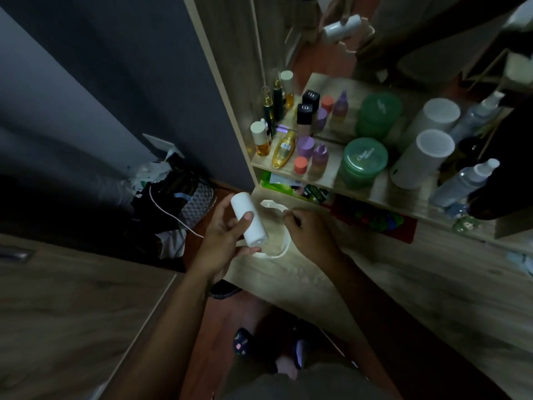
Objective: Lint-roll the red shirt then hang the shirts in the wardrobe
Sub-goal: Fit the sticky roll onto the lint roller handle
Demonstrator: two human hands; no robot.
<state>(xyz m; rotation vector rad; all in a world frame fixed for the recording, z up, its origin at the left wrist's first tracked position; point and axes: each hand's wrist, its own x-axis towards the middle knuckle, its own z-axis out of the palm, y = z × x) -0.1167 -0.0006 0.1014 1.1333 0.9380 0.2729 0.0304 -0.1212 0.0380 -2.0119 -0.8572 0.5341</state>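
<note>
- While the left hand [225, 236] holds the white roller [248, 220] by thumb and fingertips only, it may slip down.
- The right hand [310, 235] pinches the white handle [284, 250] on the dresser [288, 280]; no red shirt is visible.

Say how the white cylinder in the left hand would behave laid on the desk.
Round and smooth, the white cylinder would probably roll on the desk. The left hand holds it loosely with thumb and fingers, so it seems light. Stood upright, tall and narrow, it may tip.
</note>
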